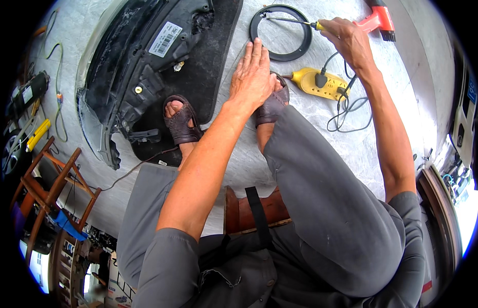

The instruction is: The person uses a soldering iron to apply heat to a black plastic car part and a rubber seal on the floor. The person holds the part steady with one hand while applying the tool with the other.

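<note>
A black ring (287, 56) lies flat on the grey floor in front of me. My left hand (253, 77) is open, its outstretched fingertips resting on the ring's near left edge. In my right hand (349, 43) is a screwdriver (290, 20), gripped by its yellow handle. Its thin shaft reaches across the ring's opening, and the tip meets the ring at the far left. I cannot tell whether the tip sits under or on the rim. Just beyond my right hand lies a red heat gun (380, 21) with a dark nozzle.
A yellow power strip (329, 91) with plugs and looping black cables lies right of my sandalled foot. To the left, a large car headlight (115, 77) rests on a black mat (198, 92). A wooden rack (59, 179) stands far left. I sit on a brown stool (239, 208).
</note>
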A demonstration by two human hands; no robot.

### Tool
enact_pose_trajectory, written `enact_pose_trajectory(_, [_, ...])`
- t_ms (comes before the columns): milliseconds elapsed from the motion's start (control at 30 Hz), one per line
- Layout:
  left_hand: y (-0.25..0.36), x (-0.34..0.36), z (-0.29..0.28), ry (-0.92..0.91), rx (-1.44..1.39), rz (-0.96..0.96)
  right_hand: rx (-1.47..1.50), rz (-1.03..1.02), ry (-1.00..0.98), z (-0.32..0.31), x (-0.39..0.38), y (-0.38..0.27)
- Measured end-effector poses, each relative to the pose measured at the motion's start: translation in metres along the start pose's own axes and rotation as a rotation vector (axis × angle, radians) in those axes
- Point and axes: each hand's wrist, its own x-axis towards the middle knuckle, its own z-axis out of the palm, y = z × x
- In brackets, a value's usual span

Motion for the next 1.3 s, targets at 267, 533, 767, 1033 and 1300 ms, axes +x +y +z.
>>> enact_pose_trajectory(267, [-0.001, -0.002, 0.000, 0.013, -0.013, 0.020, 0.040, 0.008, 0.024, -0.005, -0.001, -0.003])
enact_pose_trajectory(533, [-0.001, 0.000, 0.001, 0.007, -0.004, 0.020, -0.058, 0.002, -0.020, 0.003, 0.005, 0.005])
enact_pose_trajectory(767, [-0.005, -0.002, 0.005, 0.045, -0.005, 0.038, -0.049, -0.024, 0.017, -0.012, -0.004, -0.003])
enact_pose_trajectory(1033, [-0.004, -0.002, 0.007, 0.053, -0.004, 0.045, -0.125, -0.061, -0.021, 0.003, 0.015, 0.002])
enact_pose_trajectory(1300, [-0.005, -0.003, 0.005, 0.030, -0.008, 0.027, -0.125, -0.057, -0.084, -0.018, -0.006, 0.001])
